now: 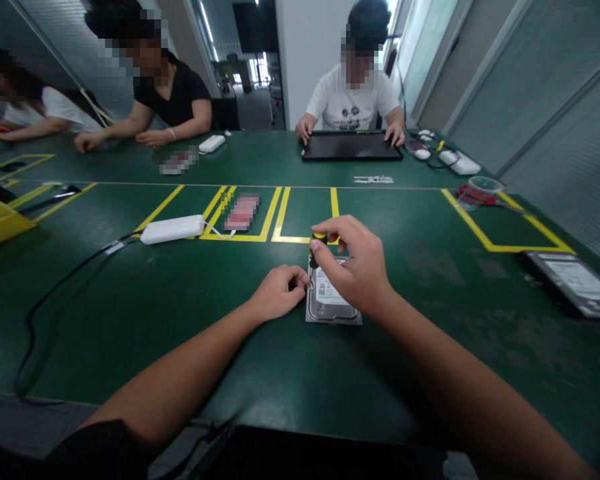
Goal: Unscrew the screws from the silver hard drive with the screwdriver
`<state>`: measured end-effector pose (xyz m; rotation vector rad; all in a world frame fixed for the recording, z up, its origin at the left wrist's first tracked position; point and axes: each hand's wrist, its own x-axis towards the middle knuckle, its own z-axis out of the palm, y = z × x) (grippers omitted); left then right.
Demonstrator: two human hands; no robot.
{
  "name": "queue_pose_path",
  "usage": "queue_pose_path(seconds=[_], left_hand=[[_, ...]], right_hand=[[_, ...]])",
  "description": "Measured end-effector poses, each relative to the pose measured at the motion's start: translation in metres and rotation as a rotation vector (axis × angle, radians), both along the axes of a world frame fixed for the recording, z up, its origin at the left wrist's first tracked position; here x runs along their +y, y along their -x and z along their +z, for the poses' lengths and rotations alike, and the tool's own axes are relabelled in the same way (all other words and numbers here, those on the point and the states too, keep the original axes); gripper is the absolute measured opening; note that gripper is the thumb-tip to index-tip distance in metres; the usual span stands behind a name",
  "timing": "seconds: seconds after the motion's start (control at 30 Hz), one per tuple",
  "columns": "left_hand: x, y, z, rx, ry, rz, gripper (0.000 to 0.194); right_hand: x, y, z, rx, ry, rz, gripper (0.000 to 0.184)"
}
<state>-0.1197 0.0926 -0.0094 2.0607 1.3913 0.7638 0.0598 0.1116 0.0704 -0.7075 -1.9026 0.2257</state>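
Observation:
A silver hard drive [330,303] lies flat on the green table [180,313] right in front of me. My right hand [355,263] hovers over it, fingers pinched round the yellow-and-black handle of a small screwdriver [318,240] held upright above the drive's far left corner. My left hand [280,292] rests curled on the table against the drive's left edge; whether it holds anything is hidden.
A white power adapter [173,229] with black cable lies left of yellow tape boxes [280,217]. Another hard drive [577,280] sits at the right edge. Across the table, three people sit; one touches a black tablet [351,145]. A yellow tray [0,223] stands far left.

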Motion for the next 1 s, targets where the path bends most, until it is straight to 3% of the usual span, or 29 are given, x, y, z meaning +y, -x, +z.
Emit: queue_pose_path(seconds=[1.0], left_hand=[[-0.0002, -0.0005, 0.0001, 0.011, -0.004, 0.012, 0.006]], right_hand=[[0.0000, -0.0011, 0.0003, -0.024, -0.023, -0.017, 0.019]])
